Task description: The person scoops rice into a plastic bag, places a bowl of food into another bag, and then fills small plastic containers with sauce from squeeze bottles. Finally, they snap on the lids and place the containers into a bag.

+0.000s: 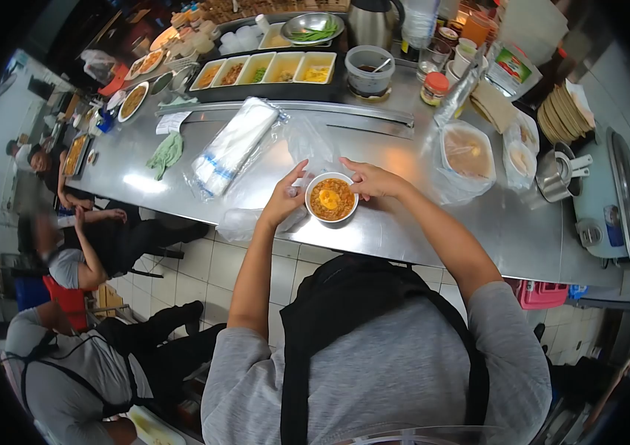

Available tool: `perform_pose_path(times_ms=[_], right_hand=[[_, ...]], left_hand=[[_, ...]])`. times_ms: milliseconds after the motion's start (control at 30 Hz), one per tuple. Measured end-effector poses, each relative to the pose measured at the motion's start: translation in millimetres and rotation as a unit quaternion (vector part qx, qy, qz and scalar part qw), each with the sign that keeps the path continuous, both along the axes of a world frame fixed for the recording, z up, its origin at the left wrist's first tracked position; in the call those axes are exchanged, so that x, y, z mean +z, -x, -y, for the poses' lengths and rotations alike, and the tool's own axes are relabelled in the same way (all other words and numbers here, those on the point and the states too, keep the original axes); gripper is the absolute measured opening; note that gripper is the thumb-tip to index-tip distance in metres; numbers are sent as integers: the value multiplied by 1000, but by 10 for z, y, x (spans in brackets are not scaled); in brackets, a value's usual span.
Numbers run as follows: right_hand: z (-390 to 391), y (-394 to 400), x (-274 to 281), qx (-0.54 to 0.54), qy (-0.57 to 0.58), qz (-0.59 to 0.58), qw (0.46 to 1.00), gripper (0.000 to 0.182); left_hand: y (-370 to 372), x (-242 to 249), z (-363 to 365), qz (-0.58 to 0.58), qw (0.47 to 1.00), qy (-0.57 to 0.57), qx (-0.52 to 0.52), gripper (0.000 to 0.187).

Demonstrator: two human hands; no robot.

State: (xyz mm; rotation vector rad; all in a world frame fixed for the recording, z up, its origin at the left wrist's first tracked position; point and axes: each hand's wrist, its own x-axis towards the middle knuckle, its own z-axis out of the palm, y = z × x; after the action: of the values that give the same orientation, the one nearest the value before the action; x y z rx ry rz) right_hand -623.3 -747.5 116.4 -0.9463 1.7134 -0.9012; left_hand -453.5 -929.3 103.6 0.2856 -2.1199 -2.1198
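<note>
A white bowl of orange-brown food with a yellow egg-like topping stands near the front edge of the steel counter. At its left rim is my left hand, thumb and fingers apart. My right hand touches the right rim, its index finger stretched out and its other fingers curled. Thin clear plastic lies just behind the bowl. To the left rests a pack of white plastic bags.
Food trays, a dark-sauce tub and a red-lidded jar line the back. A bagged container sits right. A green cloth lies left. Several people sit at the left, one close by.
</note>
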Motion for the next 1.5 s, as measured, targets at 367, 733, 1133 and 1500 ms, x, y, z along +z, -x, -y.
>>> perform_pose_path(times_ms=[367,733,1133,1500], right_hand=[[111,-50,-182,-47,25,2,999,47],[-15,-216,-143,-175,62,41,982,29],[-42,-613,-288,-395,131,69,907,26],[-357,-524,-277,-405,120,77,903,21]], left_hand=[[-10,-153,20,-49,948,257,183,20],[-21,31,-194,-66,887,416,188,6],[-32,-54,-699,-87,852,424,295,15],[48,-287,-712,-29,883,394,252,14]])
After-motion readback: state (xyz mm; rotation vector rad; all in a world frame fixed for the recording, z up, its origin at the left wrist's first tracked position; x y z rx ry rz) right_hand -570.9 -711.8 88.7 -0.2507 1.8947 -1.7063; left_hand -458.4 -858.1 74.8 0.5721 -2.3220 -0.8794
